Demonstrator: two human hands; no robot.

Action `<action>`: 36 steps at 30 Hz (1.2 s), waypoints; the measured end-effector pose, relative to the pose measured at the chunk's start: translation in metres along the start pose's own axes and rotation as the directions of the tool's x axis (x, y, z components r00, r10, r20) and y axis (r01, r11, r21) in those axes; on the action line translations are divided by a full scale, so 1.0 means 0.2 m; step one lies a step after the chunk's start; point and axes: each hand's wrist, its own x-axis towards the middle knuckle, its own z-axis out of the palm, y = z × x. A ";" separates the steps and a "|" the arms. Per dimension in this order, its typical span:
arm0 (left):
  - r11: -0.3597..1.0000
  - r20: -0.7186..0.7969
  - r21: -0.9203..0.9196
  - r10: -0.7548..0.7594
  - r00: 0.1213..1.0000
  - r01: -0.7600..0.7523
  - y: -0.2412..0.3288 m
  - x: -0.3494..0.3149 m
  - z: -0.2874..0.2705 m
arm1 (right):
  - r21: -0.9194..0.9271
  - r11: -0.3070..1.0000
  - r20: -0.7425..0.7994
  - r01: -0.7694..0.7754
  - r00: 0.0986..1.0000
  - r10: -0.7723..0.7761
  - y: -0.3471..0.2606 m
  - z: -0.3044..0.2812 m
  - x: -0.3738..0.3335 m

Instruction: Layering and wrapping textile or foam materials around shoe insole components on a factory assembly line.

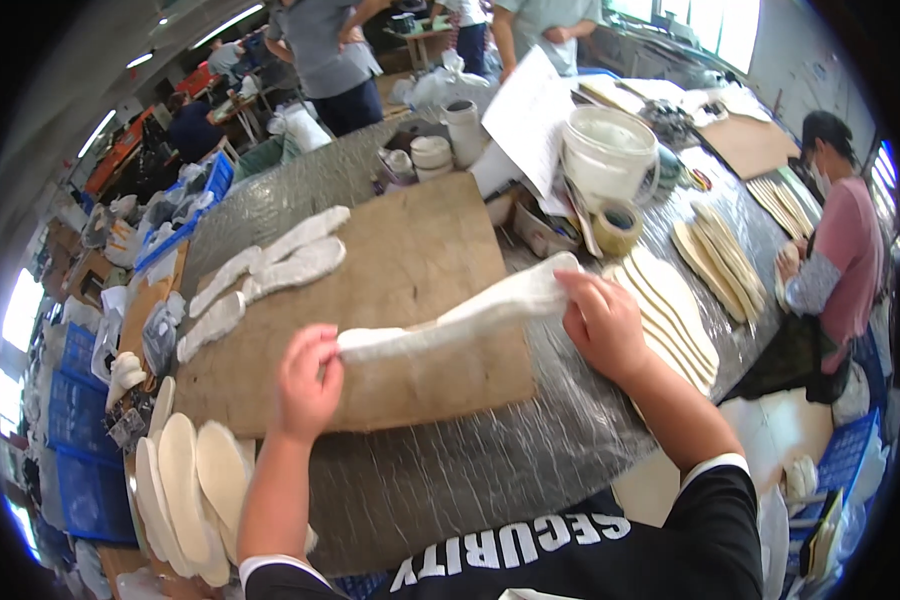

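A long, fuzzy white insole-shaped piece (470, 312) is stretched between my two hands above a brown board (420, 385). Its left end is pinched by my left hand (308, 388), thumb and fingers together. At the wider right end, my right hand (606, 322) has its fingers closed on the edge. More fuzzy white insole pieces (295, 268) lie on the board's far left. Close to my right hand, cream insoles (670, 325) are fanned out in an overlapping row. Another pile of pale insoles (180, 490) sits by my left forearm.
Beyond the board stand a white bucket (610, 150), a tape roll (617, 228), white jars (462, 135) and a propped paper sheet (530, 115). More insoles (720, 260) lie to the right. A masked co-worker (845, 240) stands at the right edge; blue crates (80, 430) are stacked left.
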 end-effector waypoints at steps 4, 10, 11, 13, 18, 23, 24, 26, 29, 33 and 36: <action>0.980 0.043 0.097 0.170 0.985 -0.173 0.33 -0.34 -0.08 | 0.073 0.991 -0.101 0.113 0.989 -0.105 -0.17 -0.17 -0.44; 0.985 0.262 0.119 0.089 0.961 -0.124 0.51 -0.83 -0.05 | 0.086 0.992 0.181 -0.089 0.981 0.073 -0.37 -0.12 -0.99; 0.989 0.301 0.113 0.061 0.952 -0.099 0.53 -0.89 -0.04 | 0.067 0.987 0.245 -0.143 0.962 0.123 -0.40 -0.11 -1.03; 0.991 0.331 0.110 0.039 0.943 -0.079 0.57 -0.95 -0.04 | 0.107 0.971 0.262 -0.214 0.948 0.180 -0.44 -0.14 -1.09; 0.979 0.334 0.202 -0.051 0.941 -0.019 0.66 -0.99 -0.05 | 0.160 0.858 0.169 -0.488 0.870 0.463 -0.43 -0.18 -1.07; 0.973 0.272 0.156 -0.207 0.940 0.169 0.62 -1.06 -0.06 | 0.176 0.820 0.186 -0.544 0.837 0.515 -0.40 -0.10 -0.94; 0.974 0.272 0.153 -0.206 0.940 0.169 0.62 -1.06 -0.05 | 0.151 0.846 0.159 -0.511 0.857 0.490 -0.38 -0.11 -0.92; 0.894 0.195 -0.010 -0.438 0.878 0.448 0.63 -1.05 -0.03 | 0.110 0.868 0.126 -0.483 0.874 0.470 -0.35 -0.13 -0.92; 0.770 0.049 -0.056 -0.634 0.772 0.636 0.60 -1.07 0.00 | 0.057 0.862 0.035 -0.504 0.864 0.503 -0.23 -0.24 -0.98; 0.884 0.098 0.008 -0.465 0.880 0.467 0.61 -0.85 -0.03 | -0.129 0.825 -0.251 -0.550 0.823 0.510 -0.02 -0.39 -0.99; 0.987 0.313 -0.118 -0.068 0.947 0.110 0.73 -0.49 0.17 | -0.237 0.726 -0.209 -0.645 0.764 0.610 0.25 -0.53 -1.04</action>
